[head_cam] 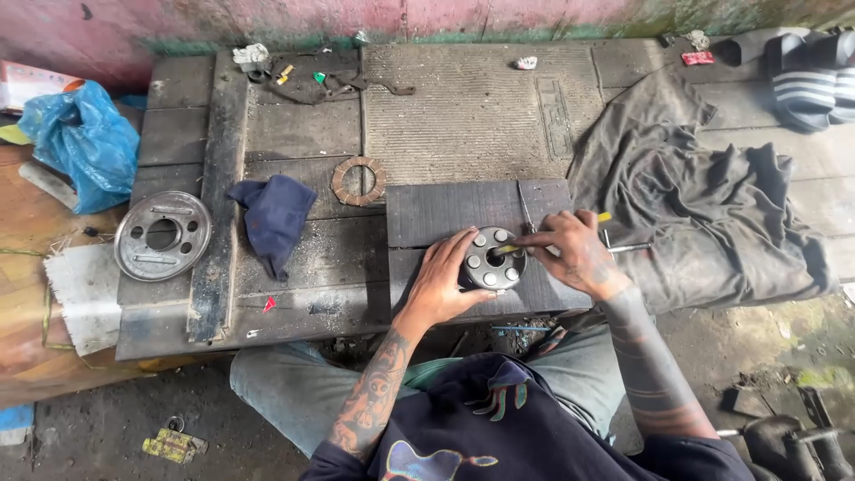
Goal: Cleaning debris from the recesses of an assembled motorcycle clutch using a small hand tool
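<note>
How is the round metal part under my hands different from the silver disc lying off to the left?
The round metal part is small, thick and dark, with a ring of raised studs; the silver disc is wider, flat and pale, with small holes and slots. The left hand steadies the part while the right hand pokes a yellow-handled tool into it; the disc lies untouched. Both are round metal with a centre hole.
</note>
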